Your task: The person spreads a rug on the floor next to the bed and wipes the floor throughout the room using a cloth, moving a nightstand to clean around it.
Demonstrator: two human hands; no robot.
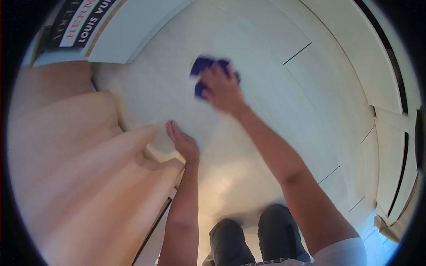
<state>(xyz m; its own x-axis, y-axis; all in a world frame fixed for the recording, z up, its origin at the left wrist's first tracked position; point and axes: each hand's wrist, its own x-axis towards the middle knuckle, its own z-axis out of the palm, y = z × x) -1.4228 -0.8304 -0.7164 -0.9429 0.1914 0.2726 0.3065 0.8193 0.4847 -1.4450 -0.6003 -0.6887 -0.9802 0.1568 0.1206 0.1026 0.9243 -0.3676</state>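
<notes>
My right hand (219, 86) is stretched forward, pressing a dark purple cloth (202, 66) against the pale floor. Its fingers spread over the cloth, which bunches out on both sides, and both are a little blurred. Lower and to the left, my left hand (183, 141) has its fingers stretched out and holds nothing. It is beside the hem of a beige curtain (84, 159); whether it touches the curtain or the floor, I cannot tell.
White drawer fronts with dark gaps (392, 66) line the right side. A white cabinet (133, 26) at the upper left bears dark books (82, 24) with large lettering. My knees (233, 241) are at the bottom, on the floor (266, 111) with its thin seams.
</notes>
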